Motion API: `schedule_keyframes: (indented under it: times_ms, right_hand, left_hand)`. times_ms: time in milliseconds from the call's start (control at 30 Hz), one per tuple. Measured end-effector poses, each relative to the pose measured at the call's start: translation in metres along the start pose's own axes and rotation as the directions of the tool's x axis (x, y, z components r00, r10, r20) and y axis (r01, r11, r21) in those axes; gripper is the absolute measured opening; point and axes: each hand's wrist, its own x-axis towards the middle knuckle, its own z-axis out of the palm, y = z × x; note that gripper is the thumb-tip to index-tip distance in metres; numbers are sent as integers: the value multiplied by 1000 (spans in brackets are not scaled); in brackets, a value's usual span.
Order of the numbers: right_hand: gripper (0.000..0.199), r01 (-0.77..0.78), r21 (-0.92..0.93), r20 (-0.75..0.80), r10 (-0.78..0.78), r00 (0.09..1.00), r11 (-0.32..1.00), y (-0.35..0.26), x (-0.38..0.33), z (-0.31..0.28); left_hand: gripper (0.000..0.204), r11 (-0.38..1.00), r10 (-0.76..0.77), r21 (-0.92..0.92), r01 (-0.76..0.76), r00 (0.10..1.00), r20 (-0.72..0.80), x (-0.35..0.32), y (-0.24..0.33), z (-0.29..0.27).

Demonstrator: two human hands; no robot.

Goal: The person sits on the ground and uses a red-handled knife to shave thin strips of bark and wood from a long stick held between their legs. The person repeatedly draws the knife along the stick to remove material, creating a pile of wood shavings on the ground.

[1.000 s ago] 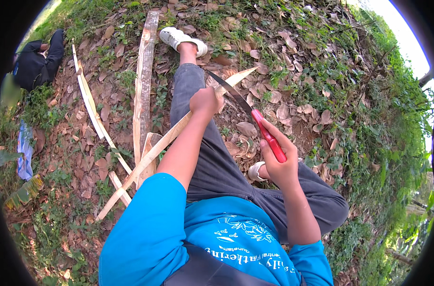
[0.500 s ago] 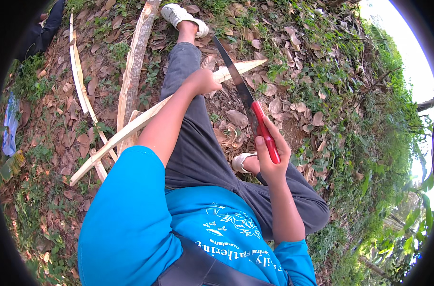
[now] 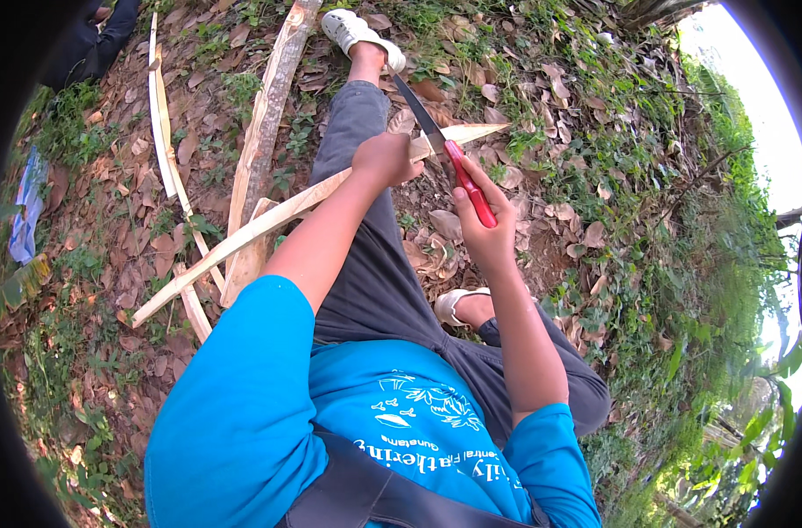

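A long, pale split strip of wood runs slantwise from the lower left to a pointed end past my left hand. That hand is closed around the strip near its pointed end, over my outstretched leg. In my right hand is a handsaw with a red handle and a dark, tapering blade. The blade crosses the strip just right of my left hand, its handle end close to the wood and its tip pointing up toward my shoe. Whether the teeth have cut in cannot be made out.
Left of my leg lies a partly split log, with thinner pale strips farther left. A wood block sits under the held strip. Dry leaves and weeds cover the ground. A dark-clothed person shows at upper left, above blue plastic.
My right hand has pushed the saw up and away from me, so its handle is now near the strip. My left hand still grips the wood.
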Motion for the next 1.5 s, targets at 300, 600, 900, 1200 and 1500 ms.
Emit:
schedule_keyframes:
  times_ms: [300, 600, 900, 1200, 1500]
  right_hand:
    - [44, 12, -35, -65, -14, 998, 999, 8, -21, -9]
    - [45, 23, 6, -68, -22, 997, 1000, 8, -16, 4]
    - [47, -68, -26, -124, 64, 990, 997, 13, -45, 11]
    - [50, -107, -228, -42, 100, 994, 968, -52, -121, -31]
    - [45, -24, -160, -99, 8, 995, 987, -48, -69, -20]
  left_hand:
    - [42, 998, 58, 10, -59, 996, 74, 0, 13, -1]
    - [41, 1000, 14, 10, -15, 996, 86, -3, 16, -5]
    - [33, 998, 1, 55, -7, 994, 113, -5, 23, -5]
    - [33, 998, 15, 60, -23, 991, 131, 4, 18, 10]
    - [31, 992, -117, 53, 116, 993, 28, 2, 8, 6]
